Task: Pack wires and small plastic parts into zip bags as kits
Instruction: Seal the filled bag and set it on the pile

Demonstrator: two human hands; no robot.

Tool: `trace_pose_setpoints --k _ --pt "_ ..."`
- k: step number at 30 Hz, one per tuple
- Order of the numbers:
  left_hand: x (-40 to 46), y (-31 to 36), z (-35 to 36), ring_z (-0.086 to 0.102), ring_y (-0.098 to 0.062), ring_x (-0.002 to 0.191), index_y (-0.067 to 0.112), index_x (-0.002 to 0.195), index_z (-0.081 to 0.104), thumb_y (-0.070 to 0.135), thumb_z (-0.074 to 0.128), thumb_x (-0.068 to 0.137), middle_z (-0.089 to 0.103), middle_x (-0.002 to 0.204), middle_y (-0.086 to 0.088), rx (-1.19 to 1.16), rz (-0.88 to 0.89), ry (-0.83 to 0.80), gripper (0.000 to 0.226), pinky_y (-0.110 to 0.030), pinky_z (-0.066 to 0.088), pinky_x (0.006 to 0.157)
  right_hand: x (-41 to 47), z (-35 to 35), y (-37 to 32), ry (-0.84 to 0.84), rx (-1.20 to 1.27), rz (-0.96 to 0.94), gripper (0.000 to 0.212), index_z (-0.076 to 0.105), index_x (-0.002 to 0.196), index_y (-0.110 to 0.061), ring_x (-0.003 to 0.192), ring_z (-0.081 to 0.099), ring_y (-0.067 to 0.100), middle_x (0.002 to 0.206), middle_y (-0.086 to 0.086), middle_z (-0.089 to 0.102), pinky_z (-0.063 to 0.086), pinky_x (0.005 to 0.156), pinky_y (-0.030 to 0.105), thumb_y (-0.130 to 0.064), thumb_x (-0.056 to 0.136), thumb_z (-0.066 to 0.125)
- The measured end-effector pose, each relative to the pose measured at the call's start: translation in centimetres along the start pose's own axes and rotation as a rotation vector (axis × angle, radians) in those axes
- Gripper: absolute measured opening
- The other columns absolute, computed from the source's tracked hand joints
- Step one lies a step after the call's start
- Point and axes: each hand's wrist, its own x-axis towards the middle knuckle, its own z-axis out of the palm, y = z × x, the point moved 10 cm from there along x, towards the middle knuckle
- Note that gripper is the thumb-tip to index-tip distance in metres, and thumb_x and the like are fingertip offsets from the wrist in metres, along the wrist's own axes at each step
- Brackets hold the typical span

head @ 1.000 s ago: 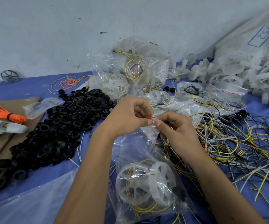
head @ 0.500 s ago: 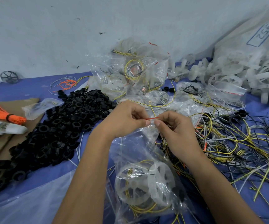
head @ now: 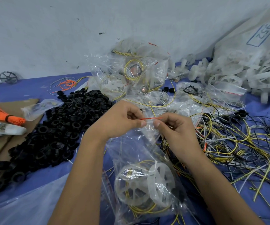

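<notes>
Against a pale wall, a blue sheet (head: 38, 88) is carrying the clutter. You are sealing a filled zip bag (head: 140, 161) holding white wheels (head: 161, 184) and yellow wire, hanging at centre above the sheet. Your left hand (head: 119, 122) and right hand (head: 178, 132) are both pinching its red zip strip (head: 152, 118), thumbs nearly touching. Next, I judge, you are needing to press along the strip, then set the kit on the packed bags (head: 131, 73) behind.
</notes>
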Motion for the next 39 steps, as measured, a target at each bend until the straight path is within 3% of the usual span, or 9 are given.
trace_pose_setpoints --k 4,11,15,19,25,29,32,36,39 --pt "0.0 0.1 -0.1 0.062 -0.015 0.070 0.015 0.080 0.079 0.009 0.083 0.085 0.074 0.080 -0.013 0.016 0.008 0.014 0.008 -0.033 0.049 0.070 -0.1 0.7 -0.1 -0.035 0.045 0.003 0.016 0.078 0.086 -0.027 0.061 0.059 0.017 0.073 0.001 0.072 0.051 0.054 0.043 -0.013 0.092 0.072" --pt "0.0 0.6 0.1 0.059 -0.011 0.065 0.018 0.076 0.079 0.015 0.086 0.081 0.073 0.076 -0.010 0.027 0.026 0.015 0.009 -0.029 0.047 0.066 -0.2 0.9 -0.6 -0.041 0.012 -0.034 0.020 0.078 0.085 -0.032 0.064 0.063 0.014 0.077 -0.004 0.076 0.051 0.056 0.022 -0.014 0.092 0.074" --pt "-0.4 -0.1 -0.7 0.061 -0.015 0.069 0.010 0.081 0.079 0.010 0.086 0.081 0.075 0.078 -0.014 -0.005 -0.001 0.012 0.006 -0.032 0.049 0.070 0.0 0.6 -0.5 -0.034 -0.005 -0.031 0.025 0.077 0.082 -0.035 0.061 0.062 0.007 0.072 -0.006 0.073 0.050 0.056 0.024 -0.012 0.091 0.074" --pt "-0.6 -0.1 -0.7 0.060 -0.014 0.066 0.010 0.080 0.079 0.008 0.085 0.081 0.074 0.075 -0.012 0.023 -0.001 0.010 0.006 -0.030 0.047 0.066 -0.1 1.0 -0.1 -0.071 -0.013 -0.016 0.016 0.078 0.086 -0.028 0.063 0.061 0.012 0.073 0.003 0.072 0.051 0.056 0.035 -0.014 0.092 0.073" --pt "-0.3 0.9 0.0 0.055 -0.005 0.060 0.016 0.074 0.077 0.006 0.084 0.081 0.068 0.065 0.004 0.052 0.033 -0.021 0.014 -0.020 0.046 0.061 -0.3 0.9 0.1 -0.053 0.008 0.000 0.010 0.080 0.088 -0.025 0.066 0.066 0.005 0.077 -0.006 0.076 0.056 0.060 0.030 -0.016 0.089 0.076" --pt "-0.2 1.2 0.1 0.059 -0.003 0.062 0.012 0.078 0.078 0.005 0.084 0.082 0.070 0.069 0.001 0.052 0.034 -0.023 0.009 -0.016 0.046 0.061 -0.3 1.1 -0.6 -0.075 0.011 -0.043 0.011 0.080 0.086 -0.026 0.065 0.066 0.003 0.075 -0.007 0.075 0.052 0.060 0.022 -0.016 0.089 0.076" --pt "-0.2 1.2 0.3 0.060 -0.007 0.064 0.014 0.077 0.078 0.006 0.083 0.082 0.072 0.073 -0.005 0.089 0.038 -0.024 0.010 -0.021 0.049 0.063 -0.4 1.5 -0.8 -0.106 0.032 -0.038 0.012 0.080 0.087 -0.027 0.069 0.068 0.002 0.078 -0.008 0.076 0.050 0.062 0.016 -0.016 0.089 0.076" --pt "-0.4 0.8 -0.2 0.059 -0.007 0.064 0.018 0.073 0.075 0.005 0.083 0.082 0.069 0.070 0.002 0.108 0.039 0.010 0.017 -0.024 0.049 0.065 -0.3 1.2 -0.1 -0.057 0.045 0.002 0.015 0.080 0.085 -0.029 0.064 0.065 0.005 0.075 -0.005 0.075 0.054 0.056 0.027 -0.015 0.089 0.077" --pt "-0.3 1.0 -0.4 0.059 -0.006 0.063 0.020 0.072 0.076 0.007 0.084 0.081 0.071 0.070 -0.001 0.086 0.051 0.040 0.018 -0.020 0.047 0.062 -0.1 0.6 0.2 -0.011 0.057 0.020 0.020 0.079 0.082 -0.029 0.062 0.063 0.007 0.073 -0.004 0.074 0.051 0.055 0.021 -0.011 0.088 0.076"
